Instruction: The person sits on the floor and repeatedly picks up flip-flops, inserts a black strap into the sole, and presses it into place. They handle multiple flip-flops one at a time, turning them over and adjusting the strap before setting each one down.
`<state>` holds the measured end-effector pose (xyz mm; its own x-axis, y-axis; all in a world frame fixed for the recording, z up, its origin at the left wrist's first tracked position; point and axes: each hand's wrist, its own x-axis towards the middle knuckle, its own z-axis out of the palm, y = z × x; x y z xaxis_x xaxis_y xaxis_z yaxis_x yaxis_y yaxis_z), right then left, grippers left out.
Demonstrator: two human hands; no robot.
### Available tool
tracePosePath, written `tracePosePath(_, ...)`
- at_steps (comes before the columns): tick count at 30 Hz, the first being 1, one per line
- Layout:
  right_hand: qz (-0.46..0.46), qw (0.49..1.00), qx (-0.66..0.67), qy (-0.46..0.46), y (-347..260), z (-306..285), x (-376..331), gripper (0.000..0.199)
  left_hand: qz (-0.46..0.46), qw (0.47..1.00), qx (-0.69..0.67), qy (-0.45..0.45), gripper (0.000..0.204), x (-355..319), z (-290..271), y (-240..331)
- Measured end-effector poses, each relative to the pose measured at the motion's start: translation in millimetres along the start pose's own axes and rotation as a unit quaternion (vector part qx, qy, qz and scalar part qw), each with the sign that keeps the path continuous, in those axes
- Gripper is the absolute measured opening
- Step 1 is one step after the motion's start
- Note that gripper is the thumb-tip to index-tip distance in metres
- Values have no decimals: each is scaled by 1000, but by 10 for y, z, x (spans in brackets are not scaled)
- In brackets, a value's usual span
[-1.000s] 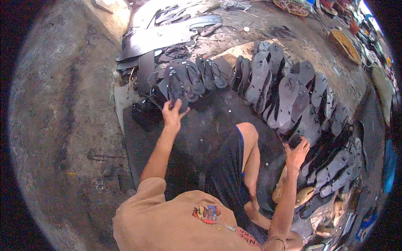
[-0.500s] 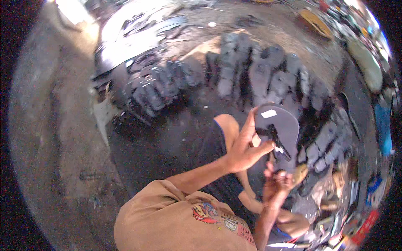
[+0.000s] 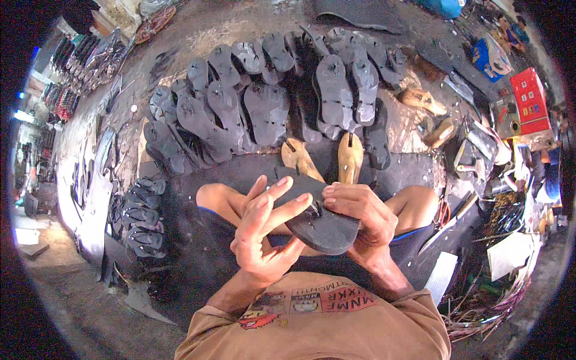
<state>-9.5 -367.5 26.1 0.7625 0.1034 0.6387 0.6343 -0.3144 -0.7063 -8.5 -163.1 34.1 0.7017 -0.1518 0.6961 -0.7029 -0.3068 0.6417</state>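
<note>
In front of my chest I hold a dark grey sandal [image 3: 327, 228] between both hands. Its rounded end is tilted toward me, and a small black strap piece shows near a slit in it. My left hand [image 3: 261, 231] grips the left edge, thumb low at the rim and fingers spread over the upper face. On the right edge, my right hand [image 3: 363, 219] is closed with its fingertips on top; its thumb is hidden beneath. Just beyond the sandal, two wooden foot forms, a left one [image 3: 298, 157] and a right one [image 3: 350, 157], lie between my knees.
Rows of black soles [image 3: 264, 111] lie in an arc beyond my knees. More wooden forms [image 3: 423, 101] rest at the right, near a red box [image 3: 531, 102]. Strapped sandals [image 3: 144, 216] are lined up at left. A bundle of thin strips [image 3: 486, 315] lies at lower right.
My view has swung to the right. The sandal, held up in my left hand before, is now lower and nearer my chest, and my right hand has taken hold of its right edge.
</note>
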Motion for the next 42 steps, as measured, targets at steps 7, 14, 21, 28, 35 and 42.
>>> tracePosePath(7,135,991,-10,-22,-34,2,-118,62,-116,985,-61,-116,34,108,-68,-84)
tracePosePath(14,140,970,159,-121,459,-100,-401,36,-121,961,-147,-201,34,-61,18,-270)
tracePosePath(21,429,843,-315,-76,1710,495,-1214,108,-421,777,-467,21,69,149,-98,-1331)
tracePosePath(28,447,860,222,110,904,45,-872,69,-359,695,-577,234,45,7,-295,-1701)
tracePosePath(35,571,737,352,90,23,87,-761,63,-238,816,-437,293,48,53,-430,-1523)
tracePosePath(42,183,981,44,-57,-13,336,-531,55,-360,727,-539,225,39,93,-236,-1072)
